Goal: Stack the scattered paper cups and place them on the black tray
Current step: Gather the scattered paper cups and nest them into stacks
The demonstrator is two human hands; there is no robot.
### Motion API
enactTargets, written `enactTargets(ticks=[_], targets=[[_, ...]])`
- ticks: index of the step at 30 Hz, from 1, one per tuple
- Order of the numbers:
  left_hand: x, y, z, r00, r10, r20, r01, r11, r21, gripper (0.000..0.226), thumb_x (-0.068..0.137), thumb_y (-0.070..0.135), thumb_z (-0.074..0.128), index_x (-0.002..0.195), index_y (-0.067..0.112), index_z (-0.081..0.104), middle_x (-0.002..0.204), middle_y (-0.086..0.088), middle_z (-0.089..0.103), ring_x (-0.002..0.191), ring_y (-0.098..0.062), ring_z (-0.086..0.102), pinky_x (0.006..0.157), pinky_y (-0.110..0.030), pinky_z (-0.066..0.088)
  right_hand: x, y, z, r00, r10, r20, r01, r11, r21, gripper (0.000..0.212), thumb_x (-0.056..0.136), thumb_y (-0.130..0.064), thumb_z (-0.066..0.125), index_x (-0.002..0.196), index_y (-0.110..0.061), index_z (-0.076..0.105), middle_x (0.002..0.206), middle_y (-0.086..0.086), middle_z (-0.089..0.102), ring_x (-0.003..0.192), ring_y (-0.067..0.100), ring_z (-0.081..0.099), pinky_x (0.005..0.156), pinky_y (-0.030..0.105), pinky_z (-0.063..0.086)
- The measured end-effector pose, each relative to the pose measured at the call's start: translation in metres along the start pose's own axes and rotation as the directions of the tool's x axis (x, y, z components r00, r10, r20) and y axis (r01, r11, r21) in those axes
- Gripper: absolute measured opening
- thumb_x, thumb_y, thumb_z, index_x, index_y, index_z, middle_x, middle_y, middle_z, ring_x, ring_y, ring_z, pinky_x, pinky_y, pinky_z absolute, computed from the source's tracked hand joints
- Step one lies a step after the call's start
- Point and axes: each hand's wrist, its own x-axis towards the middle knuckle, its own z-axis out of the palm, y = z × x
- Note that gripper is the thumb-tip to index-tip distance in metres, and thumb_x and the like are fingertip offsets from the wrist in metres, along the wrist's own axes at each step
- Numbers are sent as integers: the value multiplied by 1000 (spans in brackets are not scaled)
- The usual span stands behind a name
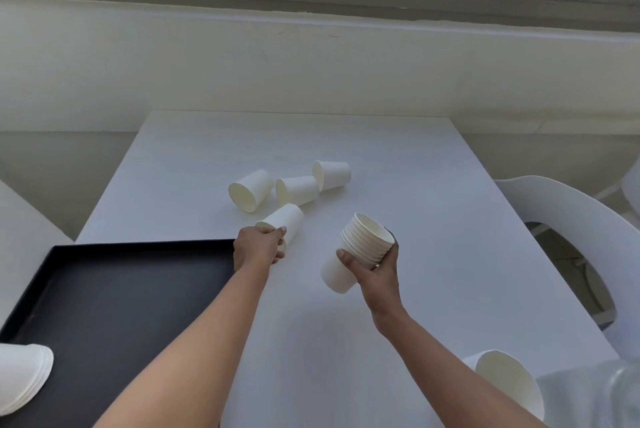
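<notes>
On white table [450, 219], black tray [121, 306] at 8 o'clock, nested cup pile [24, 375] in its near-left corner. Right hand [375, 268], fingers curled, grips tilted cup stack [360, 247] at centre. Left hand [258, 247]: fingers wrap the rim of a fallen cup [287, 218], 10 o'clock from stack. Three loose cups [298, 190] at 12 o'clock.

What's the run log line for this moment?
left hand: grips lying cup | right hand: holds cup stack | table: other cups lying

Matt white paper cups [297, 189], smooth matt white table [415, 205], matt black tray [114, 292].
</notes>
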Motion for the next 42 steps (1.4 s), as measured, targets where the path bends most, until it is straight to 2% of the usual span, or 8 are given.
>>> enactTargets(ticks=[6, 9, 14, 19, 25, 30, 35, 42], targets=[[-9, 2, -6, 995, 84, -53, -78, 992, 96, 13, 84, 21, 60, 73, 14, 61, 59, 2, 60, 61, -22, 68, 71, -37, 58, 2, 0, 0, 1000, -4, 4, 4, 1000, 1, 78, 71, -24, 81, 130, -36, 32, 114, -19, 53, 108, 6, 55, 78, 19, 46], [-25, -1, -9, 963, 265, -53, -248, 944, 220, 15, 93, 22, 47, 86, 13, 57, 62, -3, 64, 56, -23, 67, 69, -39, 58, 3, 0, -1, 1000, 4, 6, -4, 1000, 21, 90, 71, -23, 81, 139, -39, 24, 122, -13, 52, 115, 15, 54, 94, 39, 49], [-44, -11, -20, 806, 591, 37, -535, 700, 472, 28, 97, 28, 38, 91, 6, 53, 84, -11, 64, 74, -31, 60, 61, -39, 47, 7, -3, -4, 1000, 28, -4, -28, 997, 69, 101, 71, -21, 81, 142, -43, 13, 129, -8, 47, 118, 17, 51, 102, 53, 44], [-47, -21, -27, 725, 651, 223, -607, 453, 653, 38, 91, 46, 45, 75, 12, 48, 76, -3, 54, 75, -23, 49, 59, -30, 34, 12, -11, -3, 1000, 21, -9, -20, 992, 122, 101, 71, -20, 80, 140, -48, 13, 116, -22, 46, 114, 12, 52, 102, 49, 44], [-45, -35, -21, 703, 599, 383, -706, 525, 476, 43, 70, 45, 74, 83, 7, 59, 93, 1, 56, 84, -20, 54, 69, -23, 39, 12, -13, 0, 999, 26, -19, -21, 982, 190, 95, 74, -17, 78, 138, -46, 16, 112, -23, 44, 99, -2, 54, 77, 33, 53], [-51, -54, -17, 693, 582, 425, -717, 618, 323, 57, 66, 33, 77, 107, 26, 38, 108, 16, 34, 90, -13, 49, 64, -15, 37, 8, -12, 7, 1000, 27, -6, -25, 976, 218, 79, 74, -14, 78, 129, -38, 26, 112, -17, 45, 96, 0, 55, 66, 27, 54], [-58, -62, -14, 697, 621, 358, -706, 682, 189, 75, 64, 30, 79, 122, 29, 31, 116, 16, 34, 100, -6, 47, 67, -7, 37, -2, -6, 17, 999, 40, 19, -43, 977, 209, 73, 72, -14, 79, 126, -29, 30, 116, -8, 46, 102, 8, 56, 67, 30, 56], [-64, -58, -9, 680, 658, 325, -715, 694, 91, 85, 65, 30, 80, 132, 28, 27, 123, 16, 36, 106, -9, 50, 80, -21, 44, -12, 3, 29, 995, 28, 91, -36, 995, 90, 66, 72, -23, 80, 119, -33, 34, 113, -11, 49, 106, 13, 57, 84, 36, 55]])
